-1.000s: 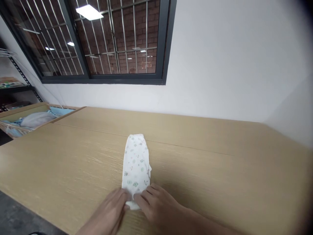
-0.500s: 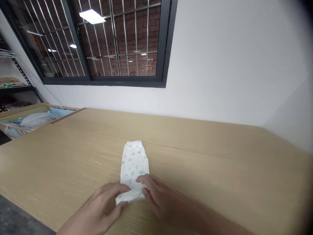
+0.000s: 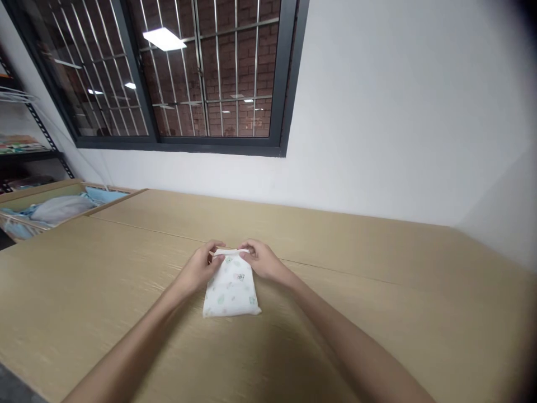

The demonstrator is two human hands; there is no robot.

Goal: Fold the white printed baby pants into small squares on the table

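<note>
A folded white cloth (image 3: 230, 291) with small green and grey prints lies on the tan tabletop, in the middle of the head view. Its shape is a short trapezoid, wider at the near edge. My left hand (image 3: 205, 262) pinches the far left corner between thumb and fingers. At the far right corner, my right hand (image 3: 259, 258) grips the cloth the same way, thumb on top. The fingertips behind the far edge are partly hidden. What kind of cloth item it is cannot be made out.
The wide tan tabletop (image 3: 369, 313) has a seam running across it. Behind it rise a white wall (image 3: 377, 112) and a dark-framed barred window (image 3: 213, 143). A wooden crib-like box (image 3: 25, 196) with blue and grey fabric stands at the left, near a shelf rack (image 3: 29, 157).
Both hands have moved from the near end of the cloth to its far end. The near part is folded up over the rest, so the cloth is shorter. The view has shifted slightly.
</note>
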